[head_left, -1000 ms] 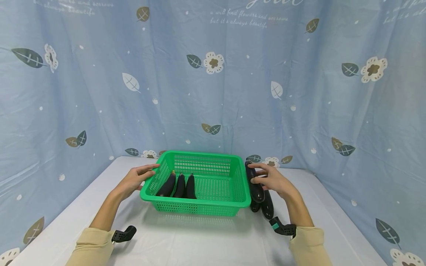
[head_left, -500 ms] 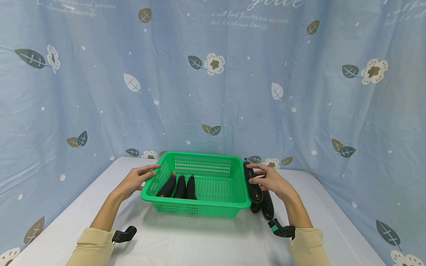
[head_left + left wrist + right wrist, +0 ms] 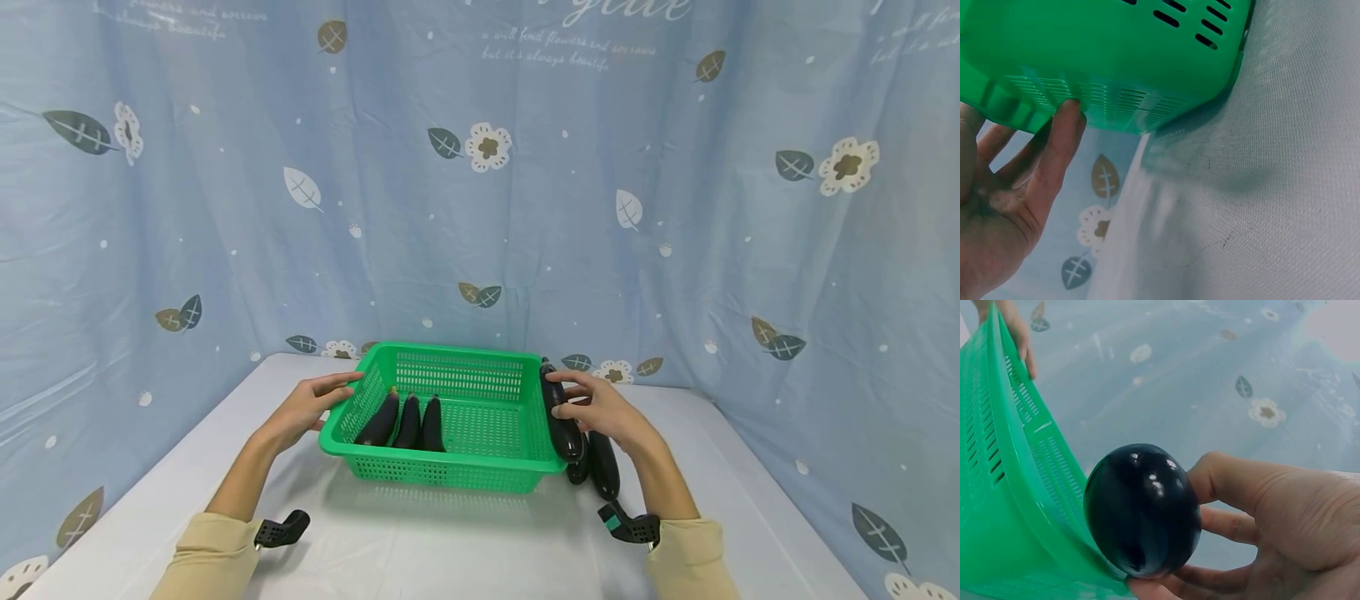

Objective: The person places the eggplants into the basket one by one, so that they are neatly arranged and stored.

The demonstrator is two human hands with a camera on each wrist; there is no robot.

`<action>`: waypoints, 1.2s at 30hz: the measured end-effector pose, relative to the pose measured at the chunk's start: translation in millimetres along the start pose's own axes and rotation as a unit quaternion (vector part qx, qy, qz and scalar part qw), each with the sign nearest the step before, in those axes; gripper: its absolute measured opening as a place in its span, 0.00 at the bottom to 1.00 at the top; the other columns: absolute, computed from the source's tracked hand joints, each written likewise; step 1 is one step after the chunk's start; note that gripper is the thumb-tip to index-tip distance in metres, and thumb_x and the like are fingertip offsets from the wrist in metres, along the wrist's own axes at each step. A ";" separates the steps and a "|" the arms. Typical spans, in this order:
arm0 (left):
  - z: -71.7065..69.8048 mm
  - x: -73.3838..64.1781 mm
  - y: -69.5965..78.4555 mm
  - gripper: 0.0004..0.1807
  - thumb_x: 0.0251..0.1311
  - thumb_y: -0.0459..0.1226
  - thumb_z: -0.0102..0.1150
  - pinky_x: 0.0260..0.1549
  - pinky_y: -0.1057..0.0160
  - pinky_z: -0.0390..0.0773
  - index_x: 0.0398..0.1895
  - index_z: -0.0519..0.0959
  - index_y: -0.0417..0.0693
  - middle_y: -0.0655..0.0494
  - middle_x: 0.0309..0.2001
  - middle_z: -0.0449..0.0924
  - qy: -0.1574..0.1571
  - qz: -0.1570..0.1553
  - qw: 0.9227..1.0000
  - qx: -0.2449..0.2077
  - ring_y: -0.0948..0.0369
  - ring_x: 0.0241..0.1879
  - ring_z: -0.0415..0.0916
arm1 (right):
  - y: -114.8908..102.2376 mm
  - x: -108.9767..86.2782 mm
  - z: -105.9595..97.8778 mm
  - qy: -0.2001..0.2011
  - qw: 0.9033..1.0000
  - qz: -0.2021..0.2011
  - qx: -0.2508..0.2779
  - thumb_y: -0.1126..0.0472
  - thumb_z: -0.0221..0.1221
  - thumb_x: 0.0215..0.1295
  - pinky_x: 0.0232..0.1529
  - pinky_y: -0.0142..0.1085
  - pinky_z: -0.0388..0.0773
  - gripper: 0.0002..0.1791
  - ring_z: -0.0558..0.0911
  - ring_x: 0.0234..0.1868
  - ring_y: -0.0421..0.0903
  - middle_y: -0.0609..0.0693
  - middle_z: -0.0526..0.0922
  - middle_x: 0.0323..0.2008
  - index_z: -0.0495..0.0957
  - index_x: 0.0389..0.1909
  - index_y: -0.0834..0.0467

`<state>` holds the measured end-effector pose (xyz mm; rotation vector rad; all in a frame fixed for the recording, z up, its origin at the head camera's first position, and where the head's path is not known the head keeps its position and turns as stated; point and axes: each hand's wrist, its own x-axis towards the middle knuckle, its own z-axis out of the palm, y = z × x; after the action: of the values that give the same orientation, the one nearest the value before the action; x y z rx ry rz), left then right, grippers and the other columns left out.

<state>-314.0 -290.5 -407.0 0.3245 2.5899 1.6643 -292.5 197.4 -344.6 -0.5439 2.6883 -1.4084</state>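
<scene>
A person's right hand pinched a shiny dark eggplant with its thumb and fingers; this eggplant was up by the right rim of a green basket, with its stem end toward the far edge of the white table and its round end toward the near edge; I could not tell if it touched the rim; the left hand had its fingers spread and nearly straight, and they touched the basket's left side; the basket was near the middle of the table's far edge and had little holes in its sides; three eggplants lay side by side in its left half, with their stems toward the far edge; just right of the basket, well in from the table's right edge, lay a plump eggplant and another eggplant that was mostly hidden; a blue curtain with leaves and flowers hung behind the far edge.
</scene>
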 end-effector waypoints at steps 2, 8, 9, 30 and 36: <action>-0.1 0.5 -0.2 0.32 0.69 0.54 0.52 0.52 0.36 0.77 0.74 0.64 0.57 0.44 0.76 0.55 0.000 -0.001 1.000 -0.001 0.37 0.74 0.51 | -1.9 0.2 1.4 0.000 1.000 0.001 -0.003 0.58 0.64 0.62 0.36 0.39 0.80 0.31 0.80 0.45 0.50 0.67 0.71 0.64 0.70 0.68 0.50; 0.0 0.1 -0.9 0.32 0.69 0.54 0.52 0.51 0.37 0.77 0.74 0.64 0.57 0.43 0.76 0.55 -0.001 -0.002 1.000 -0.001 0.36 0.74 0.52 | -6.6 3.2 5.5 -0.012 1.000 0.001 -0.007 0.56 0.64 0.63 0.42 0.43 0.82 0.31 0.78 0.58 0.58 0.65 0.71 0.65 0.70 0.68 0.49; 0.0 -0.1 -1.0 0.32 0.69 0.54 0.52 0.51 0.37 0.78 0.74 0.64 0.57 0.43 0.76 0.55 -0.001 -0.002 1.000 -0.003 0.36 0.74 0.52 | -7.4 3.8 5.9 -0.014 1.000 0.001 -0.008 0.56 0.64 0.63 0.43 0.44 0.82 0.31 0.78 0.59 0.58 0.65 0.71 0.65 0.70 0.68 0.48; 0.5 0.2 -1.9 0.32 0.70 0.54 0.53 0.51 0.39 0.79 0.73 0.64 0.55 0.43 0.76 0.56 -0.005 0.003 1.000 -0.013 0.37 0.74 0.52 | -22.3 20.1 21.5 -0.046 0.999 0.002 0.004 0.58 0.63 0.64 0.38 0.41 0.82 0.30 0.79 0.53 0.54 0.64 0.71 0.63 0.70 0.68 0.48; 0.2 0.7 -2.0 0.31 0.70 0.53 0.52 0.51 0.39 0.79 0.73 0.64 0.56 0.42 0.76 0.56 -0.003 0.004 1.000 -0.016 0.37 0.74 0.53 | -29.1 27.9 27.5 -0.053 0.998 0.016 -0.003 0.57 0.64 0.63 0.39 0.43 0.82 0.30 0.81 0.51 0.52 0.62 0.72 0.62 0.70 0.67 0.45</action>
<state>-315.0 -291.0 -408.9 0.3385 2.5579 1.7023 -304.6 151.3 -334.1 -0.5582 2.6068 -1.3257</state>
